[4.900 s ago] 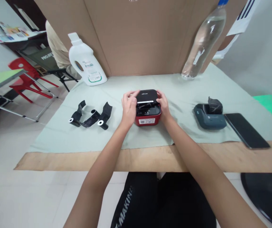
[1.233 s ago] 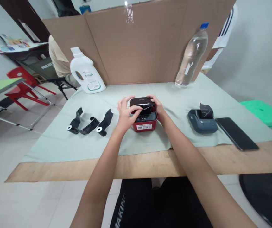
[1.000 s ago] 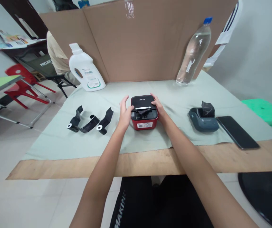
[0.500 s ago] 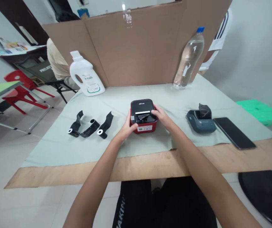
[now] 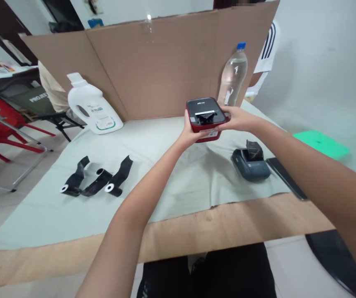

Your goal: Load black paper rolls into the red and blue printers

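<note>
holding the box [image 5: 202,106] level above the cloth [image 5: 171,186], two-handed. the left hand [image 5: 192,131] is clamped on the near left corner, thumb laid along the front wall; the right hand [image 5: 235,118] is clamped on the right side, its thumb at the near right corner. whether any fingers reach under the base cannot be told. the box is in the air, near the middle of the view, and hides the foot of the bottle [image 5: 233,76].

good handling, as judged here, rests on three points. first, pressure is equal from both sides, so that the smooth walls do not slip. second, the lid faces up and the thumbs stay low, clear of the black strip [image 5: 207,118] at the slot, which looks thin enough to crease or tear. third, the box is kept apart from the bottle just behind it, and the right forearm, which crosses in front of the phone [image 5: 285,176], is kept high enough to clear the grey device [image 5: 252,169].
</note>
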Demonstrator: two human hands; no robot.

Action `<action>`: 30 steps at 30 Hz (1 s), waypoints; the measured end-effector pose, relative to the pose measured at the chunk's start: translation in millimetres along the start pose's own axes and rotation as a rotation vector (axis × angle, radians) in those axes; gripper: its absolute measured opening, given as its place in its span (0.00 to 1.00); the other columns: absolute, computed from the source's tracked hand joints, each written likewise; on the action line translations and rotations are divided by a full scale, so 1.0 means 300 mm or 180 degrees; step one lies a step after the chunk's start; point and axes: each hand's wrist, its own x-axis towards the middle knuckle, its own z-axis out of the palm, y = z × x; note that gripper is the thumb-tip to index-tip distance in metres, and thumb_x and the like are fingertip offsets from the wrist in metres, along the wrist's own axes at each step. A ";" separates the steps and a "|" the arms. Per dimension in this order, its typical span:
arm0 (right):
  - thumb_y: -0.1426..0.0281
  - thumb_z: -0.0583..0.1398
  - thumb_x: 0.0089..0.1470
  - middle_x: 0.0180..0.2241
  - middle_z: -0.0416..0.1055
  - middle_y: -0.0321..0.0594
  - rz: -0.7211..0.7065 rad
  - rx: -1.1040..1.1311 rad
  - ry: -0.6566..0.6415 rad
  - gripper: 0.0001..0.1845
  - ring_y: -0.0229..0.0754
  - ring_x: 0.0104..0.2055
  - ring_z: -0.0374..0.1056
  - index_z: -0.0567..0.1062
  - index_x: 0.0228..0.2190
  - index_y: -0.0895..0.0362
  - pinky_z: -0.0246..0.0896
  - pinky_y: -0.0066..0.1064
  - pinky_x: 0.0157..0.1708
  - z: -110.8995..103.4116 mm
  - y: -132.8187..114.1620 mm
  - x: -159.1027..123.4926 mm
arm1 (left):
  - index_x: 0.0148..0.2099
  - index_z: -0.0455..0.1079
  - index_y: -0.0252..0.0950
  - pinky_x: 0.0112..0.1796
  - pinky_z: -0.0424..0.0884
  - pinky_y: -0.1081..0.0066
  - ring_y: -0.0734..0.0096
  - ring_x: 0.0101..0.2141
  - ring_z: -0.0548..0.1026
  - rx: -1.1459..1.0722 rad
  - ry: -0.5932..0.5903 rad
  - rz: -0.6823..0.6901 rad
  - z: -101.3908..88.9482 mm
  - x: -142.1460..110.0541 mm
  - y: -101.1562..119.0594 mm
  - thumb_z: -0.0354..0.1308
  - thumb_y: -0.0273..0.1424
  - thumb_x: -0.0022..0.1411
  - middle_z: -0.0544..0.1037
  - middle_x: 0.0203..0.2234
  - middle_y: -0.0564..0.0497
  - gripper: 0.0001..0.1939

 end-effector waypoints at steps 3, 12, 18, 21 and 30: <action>0.70 0.81 0.33 0.34 0.84 0.38 0.0306 -0.0150 0.0211 0.25 0.55 0.41 0.80 0.87 0.37 0.53 0.75 0.63 0.57 -0.110 0.094 0.023 | 0.77 0.44 0.40 0.65 0.72 0.44 0.45 0.66 0.74 -0.0421 0.0070 -0.0286 0.102 0.099 -0.110 0.80 0.45 0.45 0.68 0.70 0.31 0.67; 0.67 0.81 0.33 0.44 0.86 0.42 0.0703 -0.0210 0.0112 0.37 0.57 0.47 0.80 0.86 0.49 0.54 0.70 0.65 0.63 -0.152 0.294 -0.064 | 0.78 0.43 0.39 0.69 0.66 0.42 0.44 0.71 0.67 -0.0497 -0.0166 -0.0422 0.194 0.124 -0.295 0.82 0.47 0.39 0.67 0.71 0.32 0.74; 0.60 0.72 0.54 0.61 0.78 0.52 0.1029 0.0034 0.1323 0.22 0.60 0.61 0.76 0.83 0.50 0.53 0.66 0.65 0.65 -0.185 0.283 -0.269 | 0.81 0.38 0.36 0.77 0.37 0.39 0.41 0.80 0.29 0.1056 0.0626 -0.0742 0.238 -0.089 -0.177 0.74 0.53 0.59 0.39 0.81 0.30 0.64; 0.58 0.58 0.67 0.66 0.75 0.56 0.1460 0.0909 0.1961 0.16 0.56 0.68 0.72 0.83 0.45 0.50 0.61 0.58 0.70 -0.147 0.291 -0.476 | 0.81 0.38 0.38 0.76 0.35 0.35 0.33 0.80 0.37 0.1308 -0.0286 -0.0657 0.347 -0.247 -0.123 0.71 0.62 0.56 0.45 0.80 0.29 0.68; 0.48 0.64 0.52 0.63 0.79 0.50 0.1239 0.0601 0.2645 0.22 0.63 0.72 0.68 0.84 0.45 0.43 0.59 0.61 0.72 0.088 0.320 -0.665 | 0.80 0.13 0.37 0.77 0.36 0.36 0.35 0.80 0.40 0.1535 -0.0948 -0.0756 0.608 -0.249 -0.178 0.70 0.63 0.53 0.40 0.81 0.29 0.81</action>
